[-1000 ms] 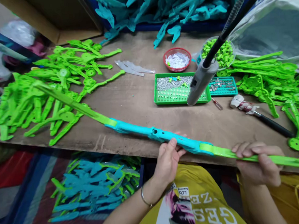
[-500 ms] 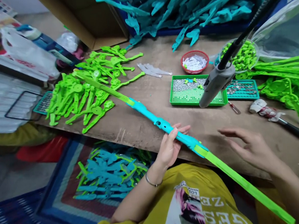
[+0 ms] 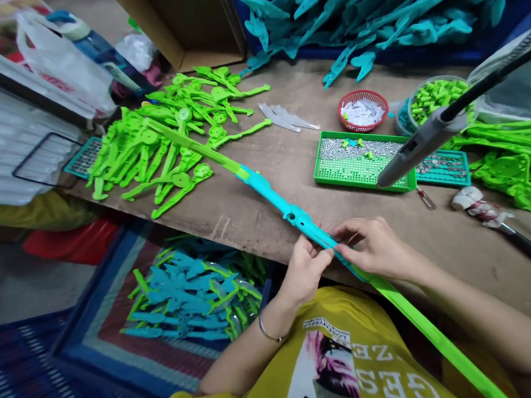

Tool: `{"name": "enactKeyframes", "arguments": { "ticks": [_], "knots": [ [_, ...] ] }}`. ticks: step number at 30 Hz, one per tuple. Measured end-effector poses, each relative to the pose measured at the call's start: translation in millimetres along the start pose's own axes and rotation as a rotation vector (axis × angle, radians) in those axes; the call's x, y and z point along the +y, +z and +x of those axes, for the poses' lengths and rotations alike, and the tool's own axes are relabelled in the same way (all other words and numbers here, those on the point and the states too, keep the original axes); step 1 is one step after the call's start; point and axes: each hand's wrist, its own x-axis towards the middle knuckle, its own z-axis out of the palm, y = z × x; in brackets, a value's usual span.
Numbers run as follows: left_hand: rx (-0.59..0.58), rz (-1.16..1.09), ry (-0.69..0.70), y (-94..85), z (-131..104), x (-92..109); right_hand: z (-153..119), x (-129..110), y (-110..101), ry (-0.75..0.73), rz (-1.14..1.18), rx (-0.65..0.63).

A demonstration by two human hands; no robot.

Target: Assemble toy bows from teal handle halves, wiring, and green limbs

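Note:
A long plastic piece (image 3: 272,195), turquoise in the middle with green arms at both ends, lies diagonally across the front edge of the table. My left hand (image 3: 303,270) grips its turquoise part from below, thumb on top. Just to the right, my right hand (image 3: 375,246) closes on the same turquoise part, its fingertips almost touching my left thumb. The fingers behind the piece are partly hidden. A round hole shows in the turquoise part, up and left of my hands.
Green parts (image 3: 153,146) are heaped at the left. A green tray (image 3: 364,183), a red basket (image 3: 364,127) and a grey-tipped hanging tool (image 3: 420,142) stand right of centre. Turquoise parts (image 3: 371,16) fill a bin behind; a box of parts (image 3: 185,295) sits below.
My right hand has moved left and taken hold of the turquoise part beside my left hand. The view has shifted a little, and the hanging tool appears farther right.

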Motion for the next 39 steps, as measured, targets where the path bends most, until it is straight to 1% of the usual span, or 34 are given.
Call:
{"name": "enactKeyframes", "arguments": {
  "ticks": [2,7,10,13,16,20,24,25,27,28,29,30,31,32,33,34,35,36,37,38,39],
  "knots": [
    [0.007,0.025,0.013,0.5,0,-1,3,-4,0,0.004,-0.030,-0.020],
    [0.032,0.043,0.032,2.1,2,-2,12,-12,0,0.036,-0.021,-0.065],
    [0.032,0.046,0.052,5.3,1,3,16,-14,-1,0.074,-0.024,-0.080],
    [0.000,0.072,0.072,9.3,-2,10,21,-13,-3,0.065,0.012,-0.107],
    [0.000,0.111,0.105,12.1,-4,15,29,-11,-7,0.075,0.035,-0.155],
    [0.025,0.154,0.165,16.1,-4,10,40,-8,-8,0.090,0.074,-0.211],
    [0.053,0.147,0.183,17.1,-2,2,43,-4,-4,0.123,0.154,-0.200],
    [0.038,0.148,0.185,15.3,-3,2,42,-3,-3,0.127,0.168,-0.193],
    [-0.041,0.205,0.178,8.1,-7,4,40,0,-2,0.113,0.190,-0.172],
    [-0.091,0.283,0.176,2.7,-9,7,39,1,-1,0.105,0.202,-0.158],
    [-0.117,0.397,0.194,-3.6,-12,12,38,3,-2,0.101,0.214,-0.145],
    [-0.107,0.543,0.241,-10.5,-14,18,38,4,-2,0.100,0.223,-0.136],
    [-0.055,0.706,0.333,-17.5,-14,25,38,4,-2,0.098,0.226,-0.131],
    [0.022,0.860,0.466,-24.2,-13,34,38,5,-1,0.094,0.225,-0.130],
    [0.076,0.991,0.613,-30.3,-10,42,38,4,-1,0.088,0.220,-0.133],
    [0.080,1.095,0.752,-35.5,-5,51,38,4,0,0.080,0.214,-0.137],
    [0.023,1.177,0.860,-39.7,1,59,39,3,0,0.072,0.209,-0.141],
    [-0.070,1.241,0.929,-42.9,7,66,39,2,1,0.067,0.206,-0.145],
    [-0.168,1.283,0.963,-44.9,13,71,39,1,1,0.064,0.204,-0.146],
    [-0.237,1.299,0.972,-45.9,18,74,38,-1,1,0.063,0.203,-0.143],
    [-0.262,1.283,0.966,-45.7,21,74,37,-2,1,0.060,0.198,-0.136]
  ]
}}
